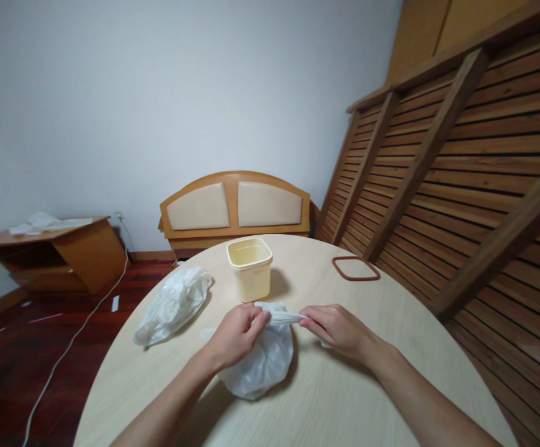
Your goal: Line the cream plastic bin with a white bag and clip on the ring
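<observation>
The left hand (pixel 237 335) and right hand (pixel 337 329) grip a crumpled white plastic bag (pixel 267 366), its gathered part stretched between them over the round, pale wood-grained surface (pixel 316 410). Beyond it, a pale-yellow, squarish plastic bin (pixel 254 282) stands upright, open-topped; the bag's contents are hidden.

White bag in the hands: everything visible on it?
The crinkled white bag looks like thin plastic film. Its rounded, bulging body appears to rest on the pale table, nearer the camera than the cream tub. Its gathered top is stretched between the left hand and right hand, both gripping it. Contents: not visible.
</observation>
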`<state>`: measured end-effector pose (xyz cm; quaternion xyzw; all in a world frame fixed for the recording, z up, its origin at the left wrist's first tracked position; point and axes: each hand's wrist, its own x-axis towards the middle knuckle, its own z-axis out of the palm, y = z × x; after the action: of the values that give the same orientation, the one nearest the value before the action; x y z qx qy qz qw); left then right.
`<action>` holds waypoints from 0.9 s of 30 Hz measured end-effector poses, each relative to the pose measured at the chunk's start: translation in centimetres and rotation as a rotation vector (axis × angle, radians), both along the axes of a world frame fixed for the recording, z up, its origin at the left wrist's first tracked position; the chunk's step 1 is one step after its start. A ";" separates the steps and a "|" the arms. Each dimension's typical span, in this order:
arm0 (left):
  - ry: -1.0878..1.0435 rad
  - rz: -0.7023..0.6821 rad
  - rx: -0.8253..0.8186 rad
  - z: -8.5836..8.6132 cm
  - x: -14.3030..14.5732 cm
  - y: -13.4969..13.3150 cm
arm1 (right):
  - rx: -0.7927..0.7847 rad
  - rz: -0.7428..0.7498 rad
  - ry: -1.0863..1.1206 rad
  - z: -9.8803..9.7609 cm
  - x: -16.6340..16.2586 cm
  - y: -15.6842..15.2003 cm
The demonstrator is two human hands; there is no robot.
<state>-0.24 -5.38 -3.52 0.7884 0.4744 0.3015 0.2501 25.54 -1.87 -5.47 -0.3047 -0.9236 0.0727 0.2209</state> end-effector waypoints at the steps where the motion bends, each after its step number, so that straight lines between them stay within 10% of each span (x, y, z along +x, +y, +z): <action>1: -0.038 -0.011 -0.023 0.0 0.1 0.0 | -0.007 -0.004 -0.006 0.2 0.0 -0.2; 8: -0.164 -0.090 -0.044 0.9 0.0 -0.7 | 0.071 -0.070 0.003 0.3 -0.3 -0.8; 16: 0.177 -0.056 0.412 1.0 1.7 -2.6 | 0.207 -0.013 0.080 0.6 -1.6 -1.9; 27: 0.139 -0.047 0.058 1.0 2.0 -2.7 | 0.198 0.050 0.147 0.3 -1.0 -1.2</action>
<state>1.73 -8.03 -2.49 0.8252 0.4630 0.2538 0.2008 24.58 -3.12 -5.13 -0.2523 -0.9149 0.0088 0.3151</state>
